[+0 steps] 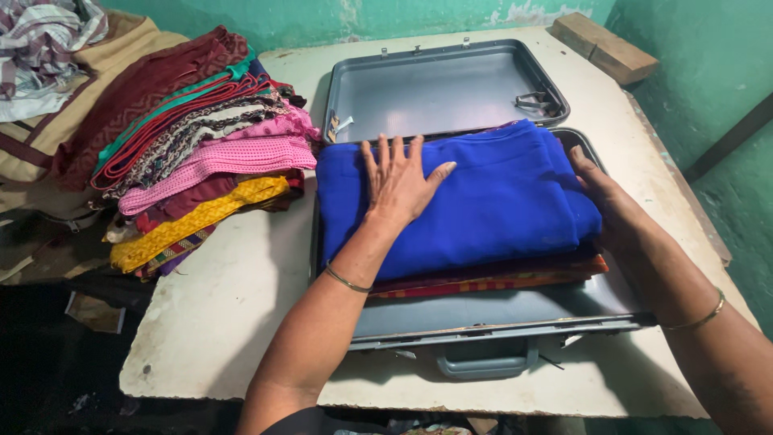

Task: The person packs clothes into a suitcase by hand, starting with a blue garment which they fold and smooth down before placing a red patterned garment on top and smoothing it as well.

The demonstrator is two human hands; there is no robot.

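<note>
A: Where do we stand with the blue cloth (pixel 483 201)?

B: We have it lying folded on top of the stack inside the open grey suitcase (pixel 499 310), which sits at the middle of the bench (pixel 233 298) with its handle toward the near edge. Under the blue cloth we see the striped edges of other folded cloths (pixel 499 282).

A: And our hands?

B: Our left hand (pixel 397 181) is spread flat, fingers apart, palm pressing down on the left half of the blue cloth. Our right hand (pixel 600 197) rests against the cloth's right edge, by the suitcase wall; its fingers seem partly tucked beside the fold, so we cannot tell whether they pinch anything.

A: So which step is this?

B: We judge it to be the settling of a piece just laid in, smoothing and squaring it so that it sits level.

A: What does the next move call for?

B: Probably even pressure toward the corners, and keeping the fold clear of the rim. The pile of folded clothes (pixel 201 161) waits near the bench's left edge, just beside the suitcase, and the lid (pixel 439 89) lies open toward the far edge.
</note>
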